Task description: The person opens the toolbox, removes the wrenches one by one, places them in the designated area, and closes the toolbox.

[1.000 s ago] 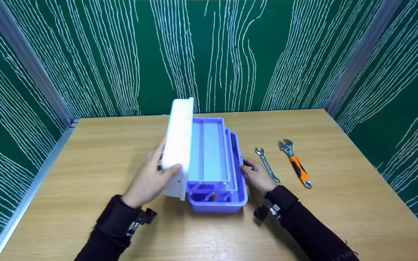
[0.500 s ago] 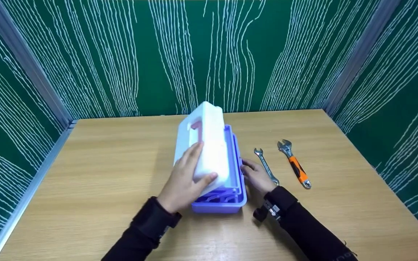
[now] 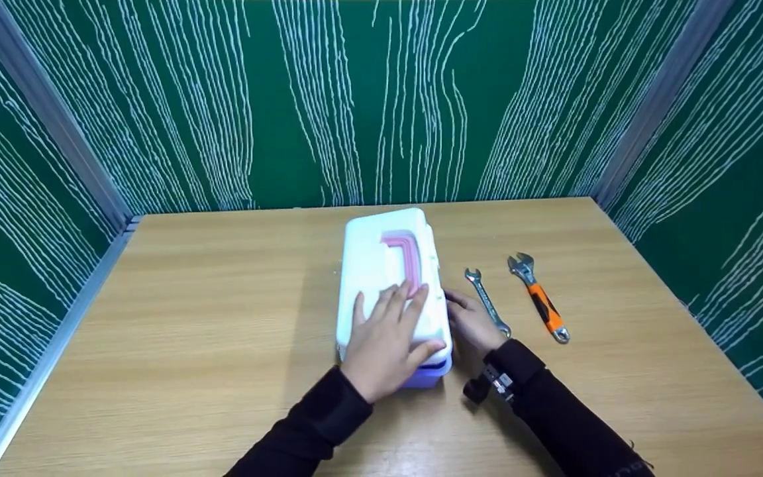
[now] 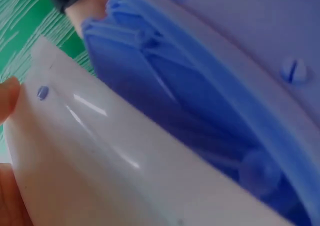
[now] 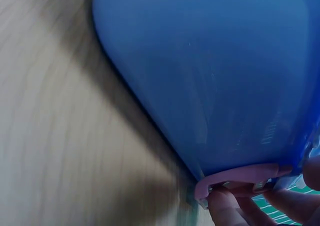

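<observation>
The toolbox's white lid [image 3: 365, 258] lies over its purple base [image 3: 425, 379], with a dark gap at the near end. In the left wrist view that gap shows the blue-purple inside [image 4: 145, 81] past the lid's edge. My left hand [image 3: 381, 341] rests on the lid with fingers spread, its fingertips at the pink handle [image 3: 410, 255] and the thumb near the front corner. Low on the box's right side, my right hand [image 3: 475, 322] curls its fingers at a pink latch [image 5: 240, 176], with one fingertip tucked beneath it.
To the right of the box lie an open-ended wrench [image 3: 487, 301], close beside the right hand, and an orange-handled adjustable wrench [image 3: 540, 298]. Green walls with white lines [image 3: 302, 99] enclose the wooden table [image 3: 209, 298] at the back and sides.
The lid has swung rightward and down from standing upright, covering the trays. My left hand travelled with it, going from gripping its edge to lying flat on top. The right hand stays put.
</observation>
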Demonstrator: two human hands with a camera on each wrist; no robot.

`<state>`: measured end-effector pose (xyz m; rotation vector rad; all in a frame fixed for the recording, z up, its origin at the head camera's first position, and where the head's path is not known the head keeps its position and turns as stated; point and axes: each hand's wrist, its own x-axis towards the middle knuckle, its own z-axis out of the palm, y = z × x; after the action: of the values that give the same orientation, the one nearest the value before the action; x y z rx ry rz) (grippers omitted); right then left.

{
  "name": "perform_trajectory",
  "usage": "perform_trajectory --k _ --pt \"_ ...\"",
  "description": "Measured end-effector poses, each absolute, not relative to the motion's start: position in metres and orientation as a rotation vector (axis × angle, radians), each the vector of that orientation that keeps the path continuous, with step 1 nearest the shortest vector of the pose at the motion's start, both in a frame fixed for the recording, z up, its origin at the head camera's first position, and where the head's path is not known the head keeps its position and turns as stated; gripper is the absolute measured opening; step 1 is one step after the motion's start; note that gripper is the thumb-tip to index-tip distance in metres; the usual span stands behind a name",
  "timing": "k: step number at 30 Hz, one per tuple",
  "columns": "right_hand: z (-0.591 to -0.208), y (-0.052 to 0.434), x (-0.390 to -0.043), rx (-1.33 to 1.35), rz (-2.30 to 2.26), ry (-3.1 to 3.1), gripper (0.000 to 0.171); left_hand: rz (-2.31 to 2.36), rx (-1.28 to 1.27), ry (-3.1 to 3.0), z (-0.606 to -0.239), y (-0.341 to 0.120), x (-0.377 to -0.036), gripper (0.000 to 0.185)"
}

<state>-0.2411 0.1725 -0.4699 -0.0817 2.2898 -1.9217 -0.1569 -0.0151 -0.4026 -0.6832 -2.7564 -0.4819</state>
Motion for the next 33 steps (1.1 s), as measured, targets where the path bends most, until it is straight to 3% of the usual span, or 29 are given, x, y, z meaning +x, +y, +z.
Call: perform_trajectory --k 16,27,33 --pt "-0.469 0.19 -0.249 -0.182 -1.786 2.294 0.046 -0.06 -0.672 -2.684 -0.422 0.004 -0.157 0.076" --pt "-0.473 0.2 -0.262 -0.472 -1.411 2.521 0.058 0.018 -0.659 -2.644 -0.425 0.006 -0.156 0.075" --pt "-0.478 0.202 -0.267 -0.572 -1.38 2.545 0.053 0.026 -0.647 -2.623 -0.425 0.005 -0.157 0.075"
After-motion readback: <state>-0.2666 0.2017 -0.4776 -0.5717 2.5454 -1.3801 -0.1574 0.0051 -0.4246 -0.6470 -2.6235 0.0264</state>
